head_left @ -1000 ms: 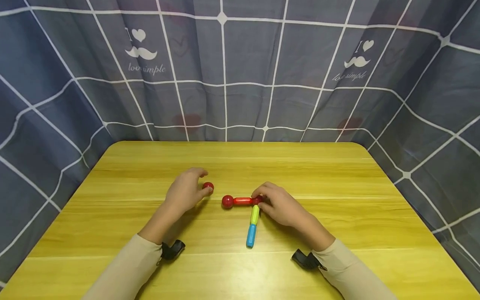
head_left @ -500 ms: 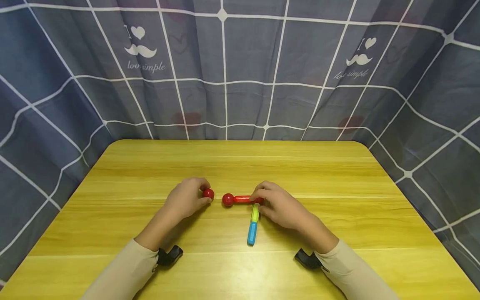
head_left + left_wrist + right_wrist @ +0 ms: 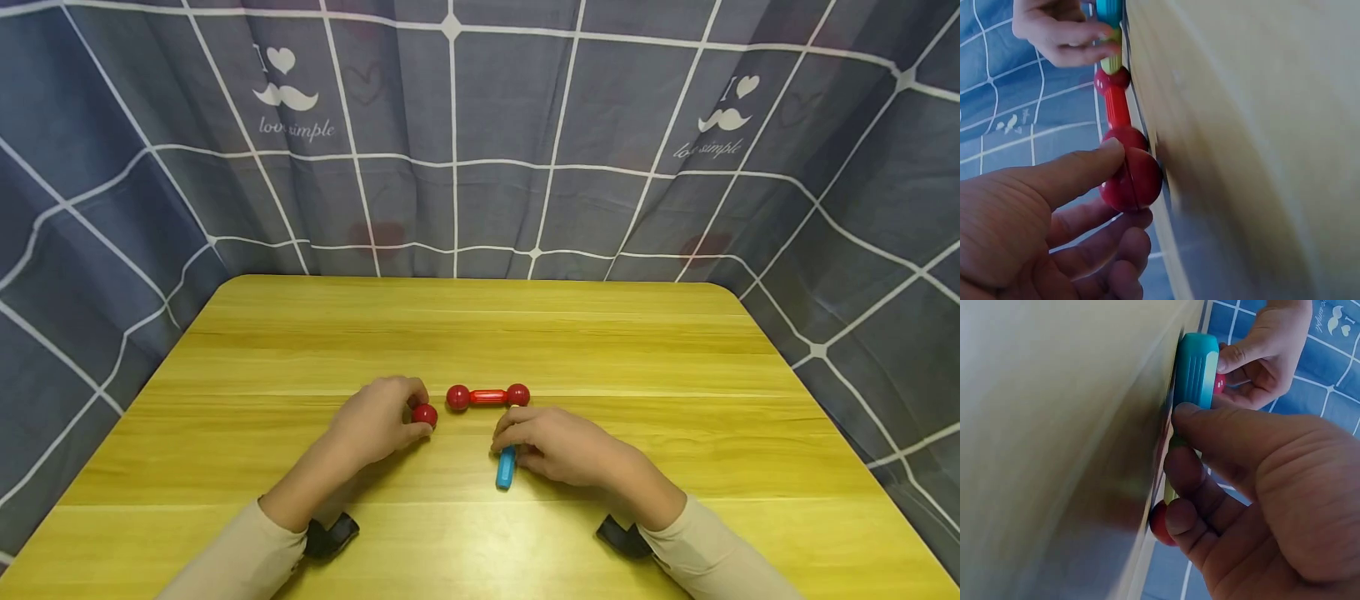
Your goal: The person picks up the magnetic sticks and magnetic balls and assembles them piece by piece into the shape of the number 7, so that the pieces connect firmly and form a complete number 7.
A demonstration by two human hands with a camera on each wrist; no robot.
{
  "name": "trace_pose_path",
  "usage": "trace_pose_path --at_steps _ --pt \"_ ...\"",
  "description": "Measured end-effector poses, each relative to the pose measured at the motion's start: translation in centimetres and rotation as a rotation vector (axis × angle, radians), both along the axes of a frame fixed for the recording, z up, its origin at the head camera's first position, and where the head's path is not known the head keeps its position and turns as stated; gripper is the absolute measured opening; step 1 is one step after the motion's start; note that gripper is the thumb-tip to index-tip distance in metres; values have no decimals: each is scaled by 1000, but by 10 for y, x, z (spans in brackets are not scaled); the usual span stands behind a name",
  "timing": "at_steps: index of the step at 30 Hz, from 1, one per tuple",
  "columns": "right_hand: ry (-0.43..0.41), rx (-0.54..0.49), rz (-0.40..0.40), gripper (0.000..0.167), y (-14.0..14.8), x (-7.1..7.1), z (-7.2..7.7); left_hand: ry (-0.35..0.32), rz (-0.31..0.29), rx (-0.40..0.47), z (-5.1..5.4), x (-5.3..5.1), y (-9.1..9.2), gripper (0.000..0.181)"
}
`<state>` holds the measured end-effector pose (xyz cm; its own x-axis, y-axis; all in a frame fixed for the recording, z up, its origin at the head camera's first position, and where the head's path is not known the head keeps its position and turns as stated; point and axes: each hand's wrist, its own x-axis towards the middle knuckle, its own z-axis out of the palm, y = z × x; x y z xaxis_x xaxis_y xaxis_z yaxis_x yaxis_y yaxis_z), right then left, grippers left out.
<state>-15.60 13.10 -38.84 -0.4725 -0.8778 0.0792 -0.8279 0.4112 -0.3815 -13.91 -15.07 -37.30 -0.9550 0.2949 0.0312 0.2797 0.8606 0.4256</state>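
Note:
In the head view my left hand [image 3: 378, 419] pinches a loose red ball [image 3: 425, 416] between thumb and fingers, just above or on the tabletop. Right of it lies a red stick [image 3: 488, 397] with a red ball [image 3: 458, 397] at its left end and another red ball [image 3: 518, 395] at its right end. A blue stick [image 3: 506, 469] points toward me, joined to a yellow-green stick [image 3: 1112, 61] that meets the right ball. My right hand [image 3: 573, 447] grips these two sticks near their joint and hides most of the yellow-green one.
Everything lies on a wooden table [image 3: 300, 333] with rounded back corners. A grey-blue checked curtain [image 3: 495, 208] hangs behind and along both sides. Black wrist cameras, one of them the left strap [image 3: 330, 536], sit below the sleeves.
My left hand has taken hold of the loose red ball and brought it toward me, slightly right. My right hand has moved from the right-hand ball down to the blue and yellow-green sticks.

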Motion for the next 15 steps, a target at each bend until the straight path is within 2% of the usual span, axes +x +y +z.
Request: trace_pose_path --at_steps 6,15 --pt "17 6 5 22 -3 0 -3 -44 -56 43 0 6 9 27" --pt "30 -1 28 18 -6 -1 -3 -56 -127 67 -1 15 16 25"
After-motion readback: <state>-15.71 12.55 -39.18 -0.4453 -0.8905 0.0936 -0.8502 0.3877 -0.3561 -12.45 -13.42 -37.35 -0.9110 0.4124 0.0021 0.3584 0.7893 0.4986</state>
